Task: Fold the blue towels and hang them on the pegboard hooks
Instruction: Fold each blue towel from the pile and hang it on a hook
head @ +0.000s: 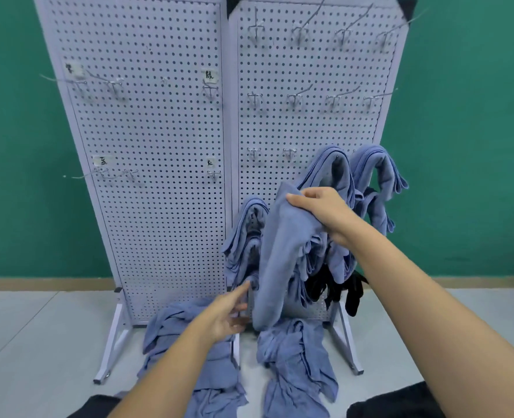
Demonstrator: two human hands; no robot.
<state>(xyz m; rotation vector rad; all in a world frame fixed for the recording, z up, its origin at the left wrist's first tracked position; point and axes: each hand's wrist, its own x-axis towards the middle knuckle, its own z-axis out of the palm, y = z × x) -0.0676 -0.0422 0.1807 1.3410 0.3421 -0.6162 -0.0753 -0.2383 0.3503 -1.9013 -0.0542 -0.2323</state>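
My right hand grips the top of a blue towel that hangs down in front of the right pegboard. My left hand reaches toward the towel's lower edge with fingers extended; whether it touches the cloth I cannot tell. Folded blue towels hang on low hooks of the right pegboard, another to their right and one at lower left. Two heaps of loose blue towels lie on the floor at the boards' feet.
The left pegboard carries bare hooks and small paper labels. Bare hooks fill the right board's upper rows. Black cloth hangs under the hung towels. White metal feet stick out over the grey floor. A green wall stands behind.
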